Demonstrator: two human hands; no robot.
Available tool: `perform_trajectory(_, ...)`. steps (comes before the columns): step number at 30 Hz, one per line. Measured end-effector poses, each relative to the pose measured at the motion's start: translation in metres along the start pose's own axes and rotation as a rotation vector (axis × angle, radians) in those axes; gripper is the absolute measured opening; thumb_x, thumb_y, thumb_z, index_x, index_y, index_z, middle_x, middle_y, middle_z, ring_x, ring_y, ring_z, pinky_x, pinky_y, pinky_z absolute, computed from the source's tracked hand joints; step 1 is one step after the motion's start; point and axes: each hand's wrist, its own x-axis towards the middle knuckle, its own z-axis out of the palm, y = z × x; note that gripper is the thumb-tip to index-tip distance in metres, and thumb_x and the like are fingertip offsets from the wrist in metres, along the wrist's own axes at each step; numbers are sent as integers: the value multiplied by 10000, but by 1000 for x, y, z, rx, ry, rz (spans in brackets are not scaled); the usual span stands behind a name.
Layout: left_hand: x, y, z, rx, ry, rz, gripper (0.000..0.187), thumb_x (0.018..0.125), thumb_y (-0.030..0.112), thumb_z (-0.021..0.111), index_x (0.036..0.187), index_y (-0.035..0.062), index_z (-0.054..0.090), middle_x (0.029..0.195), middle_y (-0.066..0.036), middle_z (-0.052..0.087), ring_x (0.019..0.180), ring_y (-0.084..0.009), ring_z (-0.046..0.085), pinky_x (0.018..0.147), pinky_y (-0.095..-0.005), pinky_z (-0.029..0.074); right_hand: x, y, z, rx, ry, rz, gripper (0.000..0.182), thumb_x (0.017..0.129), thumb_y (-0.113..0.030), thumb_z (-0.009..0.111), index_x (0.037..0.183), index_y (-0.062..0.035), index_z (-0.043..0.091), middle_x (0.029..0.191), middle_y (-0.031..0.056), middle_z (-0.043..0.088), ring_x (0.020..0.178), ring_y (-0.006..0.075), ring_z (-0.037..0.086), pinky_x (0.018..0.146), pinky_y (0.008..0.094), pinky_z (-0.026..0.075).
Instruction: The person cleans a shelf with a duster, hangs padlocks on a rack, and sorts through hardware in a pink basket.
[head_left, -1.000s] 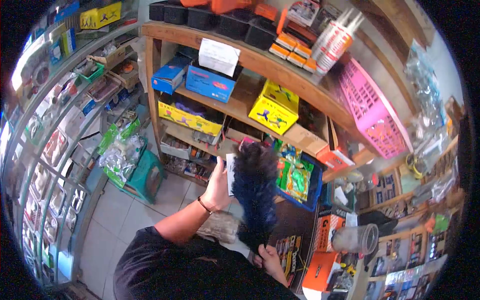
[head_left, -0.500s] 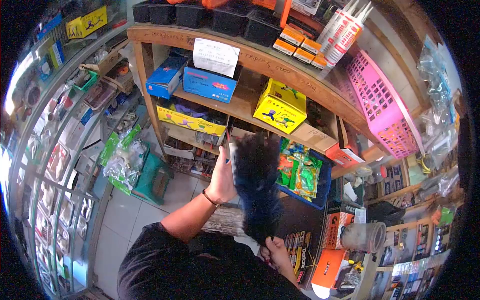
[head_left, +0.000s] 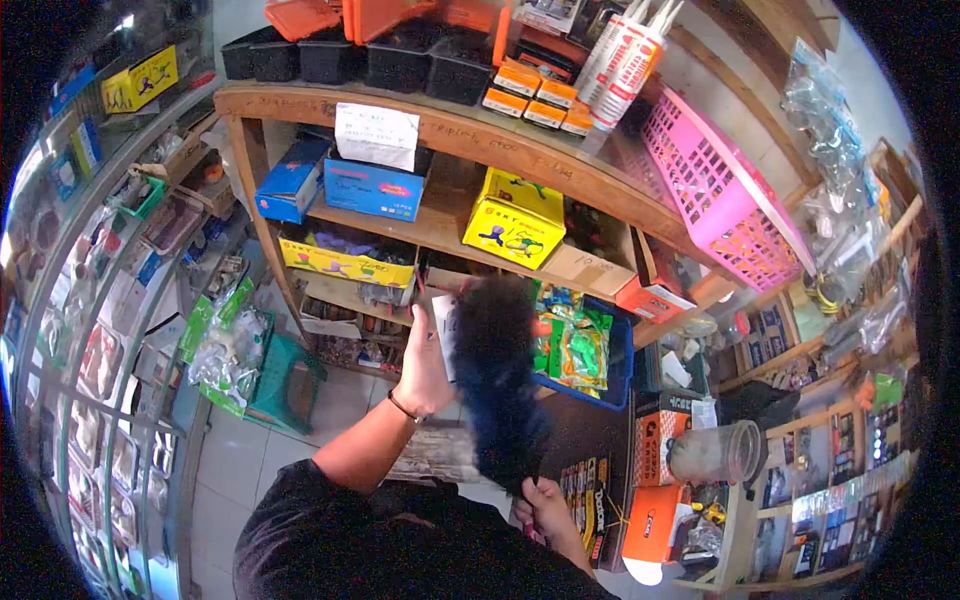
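My right hand [head_left: 544,505] is closed round the pinkish handle of a dark, fluffy feather duster [head_left: 500,370], which points up and away from me and is blurred by motion. My left hand [head_left: 424,362] is raised beside the duster, thumb upward. Against its palm stands a white flat-sided thing [head_left: 444,328], which it appears to grip. The duster's feathers cover most of that thing, so its kind cannot be made out.
Ahead stands a wooden shelf [head_left: 450,125] with blue boxes [head_left: 375,188] and a yellow box [head_left: 513,222]. Below it, a blue basket [head_left: 618,370] holds green packets. A pink basket [head_left: 720,190] and sealant tubes [head_left: 625,70] sit on top. At left is a glass case [head_left: 90,350].
The view has shifted, so the shelf and its boxes now appear further left and slightly lower. Both hands keep their holds, and the duster stays close to the white thing.
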Motion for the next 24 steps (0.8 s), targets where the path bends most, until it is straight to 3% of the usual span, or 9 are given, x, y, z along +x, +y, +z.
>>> perform_trajectory(2,3,-3,-13,165,-14,-26,674,830,570,282,1299,87,296,1314,-146,343,1163,-326,388,945,-513,318,-6,4,2,34,11,-3,328,871,-281,497,595,-119,424,475,-24,402,383,62,333,360,223,259)
perform_trajectory(6,21,-7,-22,20,-524,-191,740,819,616,247,1307,61,281,1320,-146,335,1190,-306,361,998,-453,263,-11,-1,-5,-367,18,102,283,884,-257,474,644,-108,449,488,-6,391,406,87,332,381,220,256)
perform_trajectory(8,8,-18,20,-120,-22,1,675,830,558,299,1277,53,316,1292,-175,356,1111,-341,432,897,-524,363,-11,-1,-5,24,15,-7,289,882,-265,477,642,-109,443,479,-1,394,407,92,343,379,225,260)
perform_trajectory(10,12,-17,-7,-130,-1,-19,682,828,561,303,1283,53,303,1304,-177,340,1128,-342,416,904,-533,350,-12,2,-10,-21,12,32,302,880,-259,483,626,-107,421,474,-4,383,407,92,339,381,222,260)
perform_trajectory(12,15,-15,-32,64,-398,-166,762,815,623,253,1323,55,239,1341,-142,302,1220,-302,313,1003,-470,235,-15,1,-11,-320,11,102,343,879,-283,484,601,-118,370,473,-26,339,402,82,312,371,231,234)
perform_trajectory(14,17,-18,-17,96,-447,-165,769,811,625,261,1323,52,240,1346,-135,297,1223,-300,310,1002,-467,240,-10,2,-18,-163,-1,12,350,874,-300,490,599,-118,374,470,-22,351,396,79,313,369,228,238)
perform_trajectory(17,12,-27,6,-94,44,-16,713,811,584,317,1271,39,315,1289,-182,351,1114,-348,427,868,-554,370,-8,4,-18,-73,-28,-36,342,875,-284,489,599,-114,381,466,-14,353,397,83,318,376,222,245)
perform_trajectory(21,18,-21,-14,151,-329,-123,780,797,650,258,1292,48,295,1273,-176,374,1080,-342,460,873,-503,390,-7,-2,-18,-193,-16,1,323,891,-235,466,605,-112,380,461,-21,324,396,82,314,379,218,248)
perform_trajectory(24,15,-33,22,172,-11,60,759,796,645,275,1286,67,315,1270,-149,392,1120,-318,420,945,-504,312,-5,-7,-12,-37,28,-85,316,888,-240,472,612,-112,384,461,-24,341,396,74,314,374,216,244)
